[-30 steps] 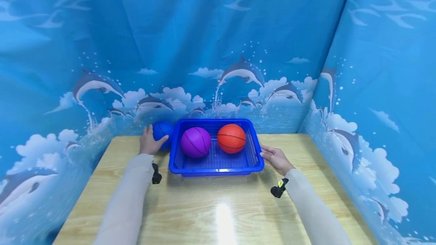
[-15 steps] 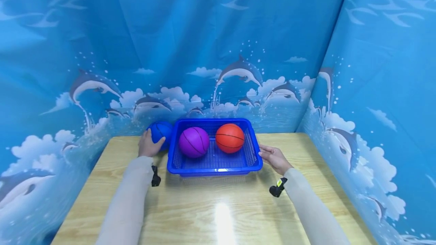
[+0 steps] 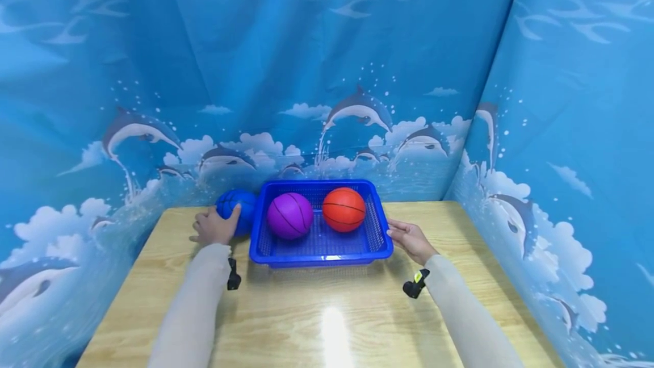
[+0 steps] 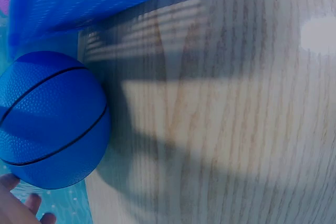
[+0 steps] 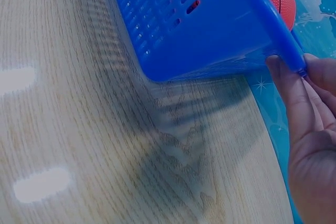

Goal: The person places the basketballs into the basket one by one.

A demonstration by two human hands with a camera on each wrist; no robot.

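Note:
In the head view a blue basket [image 3: 322, 257] holds a purple ball [image 3: 290, 216] and a red-orange ball [image 3: 343, 209], both with black basketball lines. Against the basket's left side, or very close to it, is a blue ball [image 3: 240, 209] of the same kind. My left hand [image 3: 214, 227] touches that ball from the left, thumb on its near side; the left wrist view shows only some fingertips [image 4: 32, 203] at its lower edge. My right hand [image 3: 413, 241] pinches the basket's right rim between thumb and fingers, seen closely in the right wrist view [image 5: 315, 124].
The wooden table [image 3: 286, 311] stretches toward me, with a bright light reflection on it. A blue curtain [image 3: 286, 72] printed with dolphins and clouds stands close behind the basket, and another hangs along the right side.
The blue ball has shifted left and slightly nearer to me. My left hand has moved left and nearer with it, its fingers now lower. My right hand keeps its hold on the rim.

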